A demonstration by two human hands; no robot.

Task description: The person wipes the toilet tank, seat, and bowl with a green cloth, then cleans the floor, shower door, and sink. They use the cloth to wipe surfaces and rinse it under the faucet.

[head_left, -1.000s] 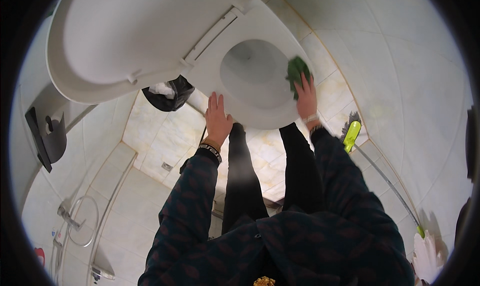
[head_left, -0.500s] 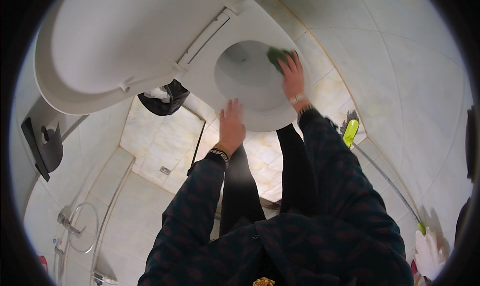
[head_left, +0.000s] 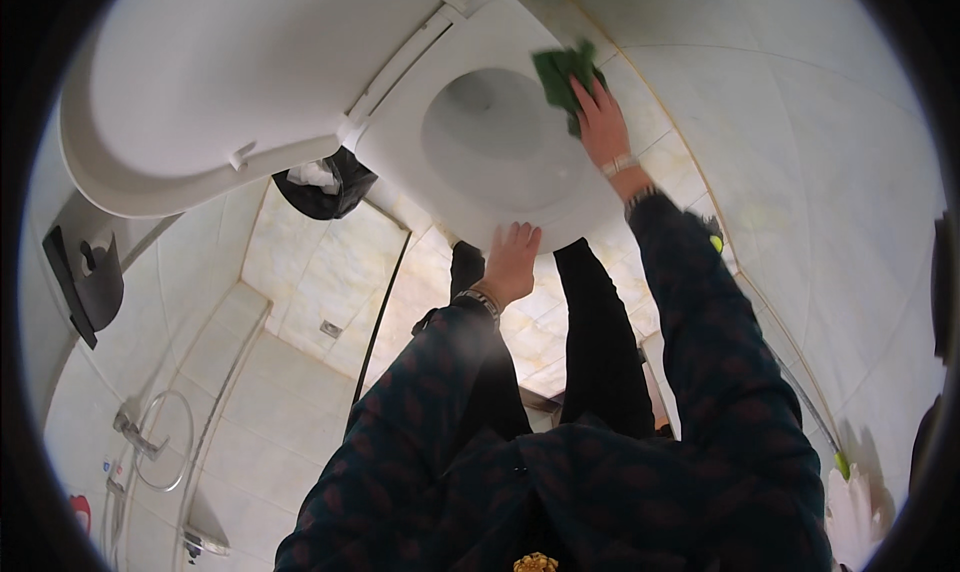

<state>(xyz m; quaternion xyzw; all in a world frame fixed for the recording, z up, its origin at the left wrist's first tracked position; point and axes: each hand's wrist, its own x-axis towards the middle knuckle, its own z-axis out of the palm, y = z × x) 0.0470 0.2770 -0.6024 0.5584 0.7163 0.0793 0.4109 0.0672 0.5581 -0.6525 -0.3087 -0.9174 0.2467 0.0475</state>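
Head view: the green cloth [head_left: 557,75] lies beneath and just beyond the fingers of the right hand [head_left: 603,132], at the right edge of the white toilet seat [head_left: 392,155]. It is dark green, thin and crumpled, slightly blurred, with one corner poking up past the fingertips, a wider flap spread to their left and a narrow end trailing down beside them. These fingers are clamped on the cloth, stretched along it and slightly apart; the thumb is hidden. The seat is smooth, plain and white, its rounded front just ahead of the left fingers, and its pale bowl opening [head_left: 482,132] lies left of the right fingers. The left hand [head_left: 511,268] is at the front rim, its fingers a little apart with nothing seen between them; how firmly they press cannot be told. Farther left of both sets of fingers are the raised white lid [head_left: 250,72] and a black bin [head_left: 352,184] containing white paper [head_left: 313,176].
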